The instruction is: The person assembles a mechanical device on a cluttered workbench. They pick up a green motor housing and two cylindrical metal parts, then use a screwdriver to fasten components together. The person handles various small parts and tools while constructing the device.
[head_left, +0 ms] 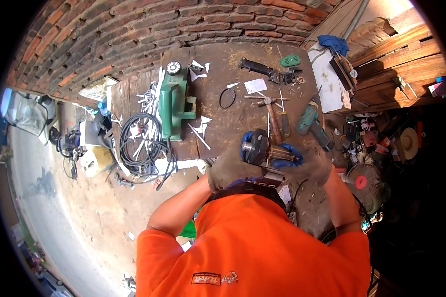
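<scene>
Both my hands wear worn grey work gloves with blue fingertips and hold a motor armature (268, 151) between them, just in front of the wooden workbench (233, 106). My left hand (229, 167) grips its dark round end. My right hand (309, 162) holds the copper-wound end with the shaft. My orange shirt fills the lower part of the view.
On the bench lie a green electric planer (176, 101), a coiled black cable (142, 141), a hammer (271, 116), a screwdriver (284, 119), a green drill (309, 121), a black handle part (257, 68) and a rubber ring (227, 98). A brick wall stands behind. Cluttered shelves and a fan (364, 182) are at the right.
</scene>
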The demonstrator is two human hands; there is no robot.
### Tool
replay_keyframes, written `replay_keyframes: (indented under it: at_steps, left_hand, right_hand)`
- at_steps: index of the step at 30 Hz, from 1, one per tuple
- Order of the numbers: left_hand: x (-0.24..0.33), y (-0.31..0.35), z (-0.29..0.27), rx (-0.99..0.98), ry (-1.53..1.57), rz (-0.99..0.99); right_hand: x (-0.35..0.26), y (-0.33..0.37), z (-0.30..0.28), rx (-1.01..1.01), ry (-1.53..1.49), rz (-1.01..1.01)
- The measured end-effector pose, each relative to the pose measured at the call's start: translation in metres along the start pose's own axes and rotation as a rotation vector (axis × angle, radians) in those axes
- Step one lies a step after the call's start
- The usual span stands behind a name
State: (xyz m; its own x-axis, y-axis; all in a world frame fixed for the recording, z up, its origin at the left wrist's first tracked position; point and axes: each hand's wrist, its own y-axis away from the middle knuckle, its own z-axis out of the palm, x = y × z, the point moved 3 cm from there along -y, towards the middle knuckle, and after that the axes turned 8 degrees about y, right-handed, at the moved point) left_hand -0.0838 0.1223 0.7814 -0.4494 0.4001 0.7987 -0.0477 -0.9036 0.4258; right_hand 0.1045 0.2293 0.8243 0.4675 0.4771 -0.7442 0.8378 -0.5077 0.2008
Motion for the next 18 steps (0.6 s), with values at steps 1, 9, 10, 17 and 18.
replay_keyframes:
  at_steps: [1,9,10,17,18]
  left_hand:
    - [-0.001,-0.001,0.001,0.018,0.049,-0.006]
    - [-0.013,-0.009,-0.016,-0.02,-0.108,-0.04]
    - [-0.013,-0.011,-0.018,-0.035,-0.111,-0.025]
    - [-0.011,-0.014,-0.013,0.075,0.03,0.005]
    - [-0.005,-0.015,-0.01,0.093,0.059,0.027]
  right_hand:
    - [0.005,0.001,0.002,0.02,-0.02,0.003]
    - [0.011,0.004,0.03,0.037,-0.105,0.151]
    - [0.011,-0.004,0.02,0.002,-0.038,0.064]
    - [0.045,0.002,0.03,0.08,-0.104,0.134]
    - [0.039,0.003,0.04,0.134,-0.118,0.172]
